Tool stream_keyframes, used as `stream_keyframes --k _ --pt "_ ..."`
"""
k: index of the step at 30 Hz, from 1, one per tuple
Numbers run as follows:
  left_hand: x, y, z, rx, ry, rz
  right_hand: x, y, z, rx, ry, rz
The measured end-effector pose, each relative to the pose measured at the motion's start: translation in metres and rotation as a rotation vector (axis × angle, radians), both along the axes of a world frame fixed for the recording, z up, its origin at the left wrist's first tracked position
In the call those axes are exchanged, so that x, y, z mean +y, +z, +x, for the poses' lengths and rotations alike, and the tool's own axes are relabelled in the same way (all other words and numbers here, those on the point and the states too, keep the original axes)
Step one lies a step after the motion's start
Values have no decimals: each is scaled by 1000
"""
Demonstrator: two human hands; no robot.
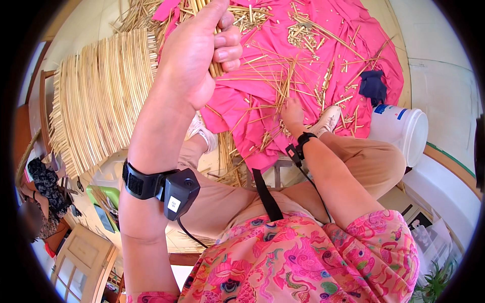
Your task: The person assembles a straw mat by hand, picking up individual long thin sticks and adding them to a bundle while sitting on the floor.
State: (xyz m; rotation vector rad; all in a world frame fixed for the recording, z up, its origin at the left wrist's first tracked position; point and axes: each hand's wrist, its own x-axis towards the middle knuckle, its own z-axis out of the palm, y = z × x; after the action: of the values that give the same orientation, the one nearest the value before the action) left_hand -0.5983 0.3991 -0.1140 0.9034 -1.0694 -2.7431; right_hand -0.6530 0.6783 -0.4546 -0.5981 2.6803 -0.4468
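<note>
My left hand (199,50) is raised close to the camera, fist closed around a bundle of thin straw sticks (216,68) that pokes out above and below the fingers. My right hand (292,113) reaches down to the pink cloth (303,55) spread on the floor, fingers touching loose straw sticks (283,86) scattered there; whether it grips any is unclear. Both wrists wear black bands with small devices. My knees in tan trousers and light shoes (328,120) sit at the cloth's near edge.
A large woven mat of straw slats (101,101) lies to the left. A white plastic bucket (401,132) stands at the right beside a dark blue cloth (373,85). Another seated person (45,192) is at the far left. A potted plant (434,283) sits lower right.
</note>
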Motion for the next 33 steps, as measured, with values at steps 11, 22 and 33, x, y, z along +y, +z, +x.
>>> stream_keyframes --k 11,22,33 --pt "21 -8 -32 2 -55 -83 7 -42 -19 -254 -188 -127" --pt "24 -12 -37 14 -67 -83 -63 -13 1 -170 145 -418" --pt "24 -8 -41 -11 -45 -86 0 -69 -86 100 85 57"
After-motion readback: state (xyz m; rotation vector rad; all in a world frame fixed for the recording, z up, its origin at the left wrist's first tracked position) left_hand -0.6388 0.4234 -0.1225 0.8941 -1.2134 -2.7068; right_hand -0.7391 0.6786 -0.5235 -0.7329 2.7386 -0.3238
